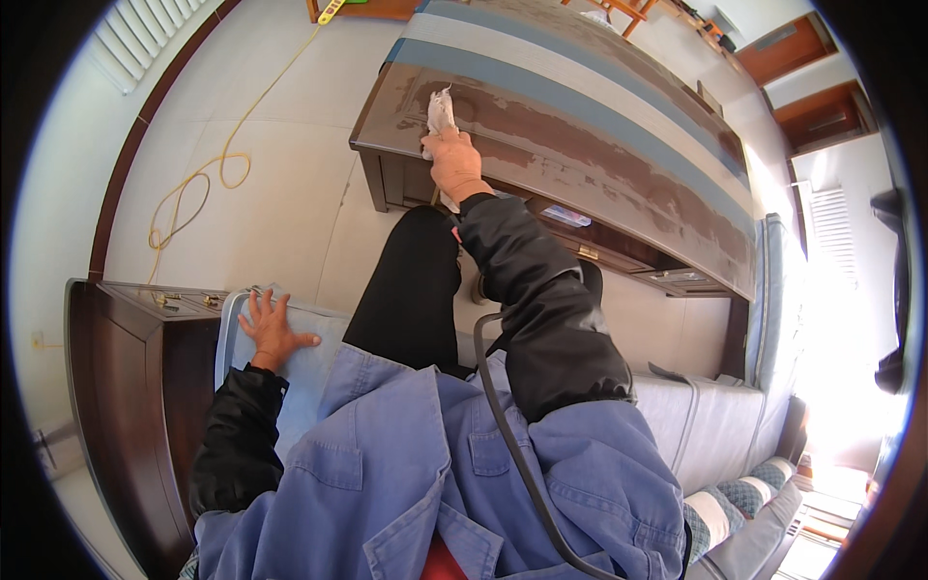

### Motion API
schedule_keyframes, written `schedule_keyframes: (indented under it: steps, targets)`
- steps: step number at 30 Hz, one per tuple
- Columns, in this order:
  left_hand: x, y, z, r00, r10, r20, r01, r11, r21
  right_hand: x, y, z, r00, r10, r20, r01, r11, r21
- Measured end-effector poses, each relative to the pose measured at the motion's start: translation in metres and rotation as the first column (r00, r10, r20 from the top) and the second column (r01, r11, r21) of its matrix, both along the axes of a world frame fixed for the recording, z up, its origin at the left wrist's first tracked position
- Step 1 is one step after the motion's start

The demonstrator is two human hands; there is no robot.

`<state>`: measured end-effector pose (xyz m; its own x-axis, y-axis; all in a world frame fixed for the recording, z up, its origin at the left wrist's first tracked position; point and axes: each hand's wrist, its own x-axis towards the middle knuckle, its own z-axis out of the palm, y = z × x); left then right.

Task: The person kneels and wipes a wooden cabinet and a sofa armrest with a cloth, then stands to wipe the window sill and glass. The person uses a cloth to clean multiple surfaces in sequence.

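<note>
My right hand (455, 161) grips a crumpled white cloth (440, 110) at the near left corner of a dark wooden coffee table (500, 163). Part of the cloth sticks out past my fingers onto the tabletop, and some hangs below my wrist. Brown patches with uneven edges mark the greyish top around it. A blue and white striped runner (551, 87) lies along the table's length. With fingers spread, my left hand (272, 330) rests on a light blue seat cushion (304, 326) beside a dark wooden cabinet (138, 362).
A yellow extension cord (235, 130) loops over the tiled floor to a power strip (331, 11). Below the tabletop are drawers (616, 264) and an open shelf with a plastic packet (567, 215). Patterned cushions (739, 500) lie at lower right. A dark cable (500, 413) crosses my jacket.
</note>
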<state>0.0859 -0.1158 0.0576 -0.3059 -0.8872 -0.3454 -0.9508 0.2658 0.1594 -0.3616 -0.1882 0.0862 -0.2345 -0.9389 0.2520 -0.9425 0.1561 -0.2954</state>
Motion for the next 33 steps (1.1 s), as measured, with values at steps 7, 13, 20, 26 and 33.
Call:
schedule_keyframes:
  steps: [7, 13, 20, 26, 33]
  targets:
    - [-0.002, 0.000, -0.003, 1.000, 0.014, 0.027, -0.014, 1.000, -0.013, -0.183, 0.135, 0.005, 0.906, -0.418, -0.069, 0.423, 0.901, 0.100]
    - [-0.005, 0.001, -0.001, 0.999, 0.018, 0.032, -0.018, 1.000, -0.016, -0.248, 0.202, 0.000, 0.669, -0.734, -0.118, 0.743, 0.658, 0.122]
    - [-0.008, -0.001, 0.001, 1.000, -0.001, 0.031, 0.001, 1.000, 0.011, -0.115, 0.058, -0.012, 0.931, -0.304, -0.204, 0.316, 0.948, 0.031]
    - [-0.002, 0.000, -0.005, 1.000, 0.002, 0.030, -0.002, 1.000, -0.013, -0.066, 0.069, 0.019, 0.966, 0.255, -0.037, -0.256, 0.939, -0.228]
    - [-0.003, -0.004, -0.009, 0.998, -0.001, 0.068, 0.002, 1.000, -0.010, -0.106, 0.141, -0.008, 0.638, 0.550, -0.538, -0.540, 0.818, 0.197]
